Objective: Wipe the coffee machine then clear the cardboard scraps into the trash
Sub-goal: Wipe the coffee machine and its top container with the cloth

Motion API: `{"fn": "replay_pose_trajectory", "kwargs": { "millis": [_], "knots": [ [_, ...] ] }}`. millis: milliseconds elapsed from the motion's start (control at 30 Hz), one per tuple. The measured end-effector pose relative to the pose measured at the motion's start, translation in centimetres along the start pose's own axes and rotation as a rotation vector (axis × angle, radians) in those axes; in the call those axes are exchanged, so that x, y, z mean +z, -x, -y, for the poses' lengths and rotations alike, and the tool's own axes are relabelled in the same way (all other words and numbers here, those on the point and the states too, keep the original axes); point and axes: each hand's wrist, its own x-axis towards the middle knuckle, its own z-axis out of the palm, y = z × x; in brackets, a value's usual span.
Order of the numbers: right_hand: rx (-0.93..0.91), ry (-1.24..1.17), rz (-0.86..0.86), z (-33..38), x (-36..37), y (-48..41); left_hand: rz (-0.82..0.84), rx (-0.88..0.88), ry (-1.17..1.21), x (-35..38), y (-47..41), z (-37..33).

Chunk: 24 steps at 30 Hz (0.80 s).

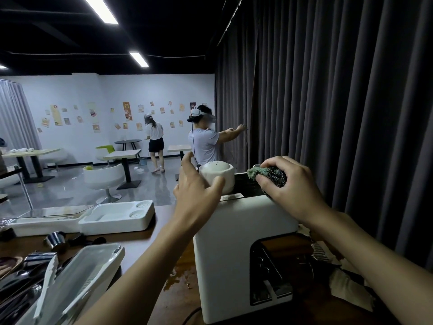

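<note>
At the counter (161,233), my right hand (295,186) is clenched round a dark, green-edged cloth (269,175), holding it bunched against the black top at the back of the machine (234,249). My left hand (199,191) is released, thumb up and fingers spread, the fingertips on the near side of the white dome (218,174) that stands on the machine's top at the left. The machine, a white box with a dark front recess and a wood-toned strip, stands upright on the brown counter just in front of me, between my two forearms.

A wet patch (178,277) spreads on the counter at the machine's left foot. Pale crumpled material (346,285) lies to the right of the machine; it may be the cardboard scraps, though the view is too dim to tell.

Further left sit a white tray (117,216) with two round wells, a steel cup (55,240) and a clear-lidded box (89,273). A grey curtain (328,90) hangs behind the machine.

Across the room, one person in a headset (203,146) reaches toward the curtain; another (155,139) stands facing the poster-covered wall
</note>
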Motion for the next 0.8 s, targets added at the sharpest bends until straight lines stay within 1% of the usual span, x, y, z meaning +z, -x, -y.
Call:
{"fn": "replay_pose_trajectory", "kwargs": {
  "millis": [100, 233, 367, 567, 700, 800],
  "knots": [
    [0.006, -0.003, 0.013, 0.03, -0.06, -0.01, -0.029, 0.001, -0.023, 0.11, -0.06, 0.03],
    [-0.005, 0.005, 0.009, 0.03, -0.09, 0.0, 0.01, -0.006, 0.007, 0.05, 0.0, 0.13],
    [-0.006, 0.011, 0.01, 0.02, -0.06, 0.0, -0.016, 0.014, -0.022, 0.12, 0.06, 0.1],
    [-0.003, 0.009, 0.005, -0.08, -0.03, 0.02, 0.024, 0.001, 0.01, 0.04, 0.07, 0.4],
    [-0.007, 0.015, 0.003, -0.05, -0.04, 0.02, -0.038, 0.011, -0.016, 0.24, 0.2, 0.13],
    [-0.009, 0.014, 0.005, -0.03, -0.06, 0.02, -0.021, -0.016, 0.012, 0.25, 0.06, 0.28]
  ]
}}
